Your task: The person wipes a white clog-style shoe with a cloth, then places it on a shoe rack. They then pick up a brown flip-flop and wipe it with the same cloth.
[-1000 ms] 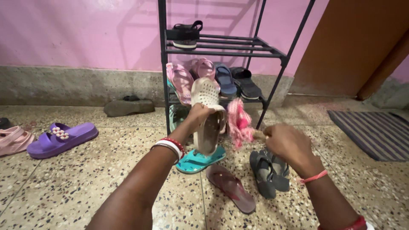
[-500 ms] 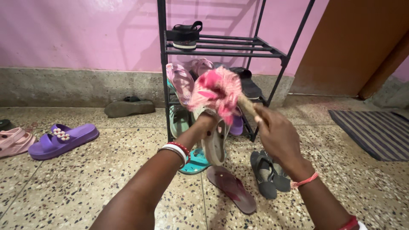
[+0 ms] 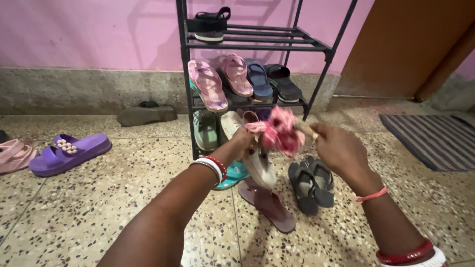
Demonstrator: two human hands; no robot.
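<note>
Two hands closed, cream clog [image 3: 261, 165], pink duster [image 3: 279, 132]

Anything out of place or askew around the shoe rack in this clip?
Yes. Footwear lies loose on the floor: a purple slide far left, a lone maroon flip-flop, a grey pair. On the rack, a pink sandal leans tilted over the shelf edge.

The pink duster [image 3: 278, 132] is blurred, and it covers the top of the white sandal [image 3: 260, 165] and the fingers of the left hand [image 3: 243, 140]. Its handle is mostly buried in the right hand [image 3: 338, 148]. The shoe rack [image 3: 184, 74] runs off the top edge. At the left edge the pink slipper [image 3: 12, 154] is cut off. The teal slipper [image 3: 234, 173] lies half hidden behind the left wrist.
</note>
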